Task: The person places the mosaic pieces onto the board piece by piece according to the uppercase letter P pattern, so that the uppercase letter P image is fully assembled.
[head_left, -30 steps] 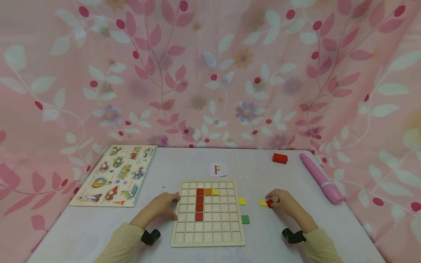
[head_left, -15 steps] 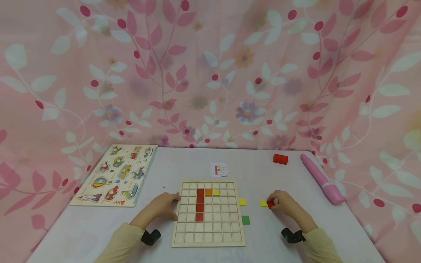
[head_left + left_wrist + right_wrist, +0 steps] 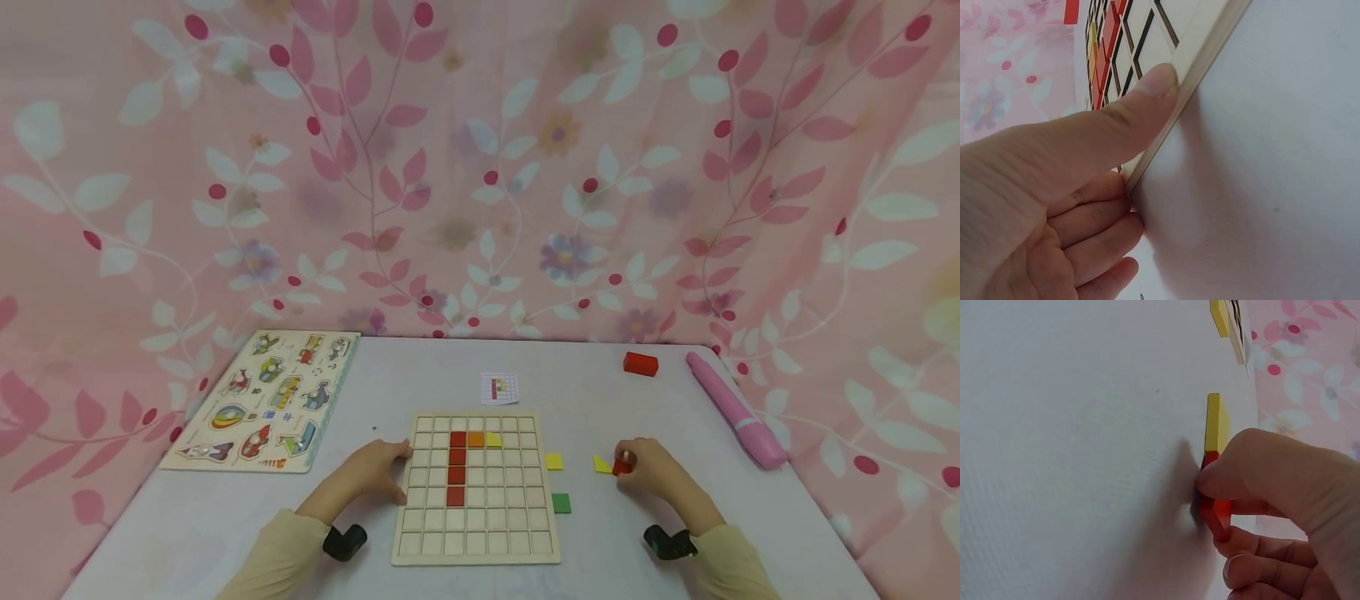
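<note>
The left hand (image 3: 1054, 178) grips a gridded board (image 3: 1195, 37) with red tiles (image 3: 1110, 30) on it.

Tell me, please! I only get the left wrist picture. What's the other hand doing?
Observer: The right hand is pinching a red piece.
Operator: Cool! Is anything next to that?
Observer: Yes, a yellow piece lies right beside it.
Operator: And what's way over on the left, past the left hand?
Observer: A flat puzzle board with lots of little pictures, like a striped balloon.
</note>
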{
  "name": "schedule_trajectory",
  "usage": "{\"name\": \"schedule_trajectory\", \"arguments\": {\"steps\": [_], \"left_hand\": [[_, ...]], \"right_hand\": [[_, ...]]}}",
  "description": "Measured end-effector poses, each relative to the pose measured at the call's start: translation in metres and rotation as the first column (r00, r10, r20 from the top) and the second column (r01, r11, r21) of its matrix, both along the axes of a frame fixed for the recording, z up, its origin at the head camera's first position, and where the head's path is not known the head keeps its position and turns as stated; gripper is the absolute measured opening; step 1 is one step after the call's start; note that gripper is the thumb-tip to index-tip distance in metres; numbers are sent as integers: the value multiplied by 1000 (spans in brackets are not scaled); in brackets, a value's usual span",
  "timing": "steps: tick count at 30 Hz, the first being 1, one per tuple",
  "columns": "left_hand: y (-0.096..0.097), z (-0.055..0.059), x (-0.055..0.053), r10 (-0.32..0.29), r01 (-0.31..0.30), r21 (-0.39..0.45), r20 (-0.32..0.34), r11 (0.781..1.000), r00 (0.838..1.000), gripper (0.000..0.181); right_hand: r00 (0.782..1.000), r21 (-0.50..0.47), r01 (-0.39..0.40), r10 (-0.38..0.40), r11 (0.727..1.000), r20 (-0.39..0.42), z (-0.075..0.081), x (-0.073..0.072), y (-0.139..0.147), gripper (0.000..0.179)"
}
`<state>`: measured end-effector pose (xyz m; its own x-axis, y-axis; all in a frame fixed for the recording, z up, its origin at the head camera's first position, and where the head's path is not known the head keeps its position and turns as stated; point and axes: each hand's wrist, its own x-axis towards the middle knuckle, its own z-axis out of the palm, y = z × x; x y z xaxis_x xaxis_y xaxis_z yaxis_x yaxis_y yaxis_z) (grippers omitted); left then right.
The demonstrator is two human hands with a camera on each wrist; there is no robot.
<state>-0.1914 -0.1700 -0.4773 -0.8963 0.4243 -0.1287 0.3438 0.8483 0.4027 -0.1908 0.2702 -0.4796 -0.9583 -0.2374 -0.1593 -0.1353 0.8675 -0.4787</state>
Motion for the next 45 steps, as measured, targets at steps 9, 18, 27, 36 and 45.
{"name": "schedule_trajectory", "arguments": {"steps": [9, 18, 27, 36, 45], "left_hand": [[1, 1, 0, 4, -4, -9, 1, 1000, 1000, 71], [1, 1, 0, 12, -12, 1, 14, 1000, 1000, 75], [0, 0, 1, 2, -2, 5, 6, 1000, 1000, 77], [1, 3, 0, 7, -7, -1, 4, 1000, 1000, 78], [1, -1, -1, 2, -2, 4, 9, 1000, 1000, 76]], "right_hand": [[994, 19, -41, 43, 999, -99, 9, -2, 0, 21], [991, -13, -71, 69, 997, -115, 19, -3, -15, 27], [964, -20, -175, 167, 984, -207, 30, -2, -36, 25], [927, -48, -272, 248, 961, -282, 40, 2, -59, 24], [919, -114, -314, 271, 943, -287, 40, 3, -83, 25]]}}
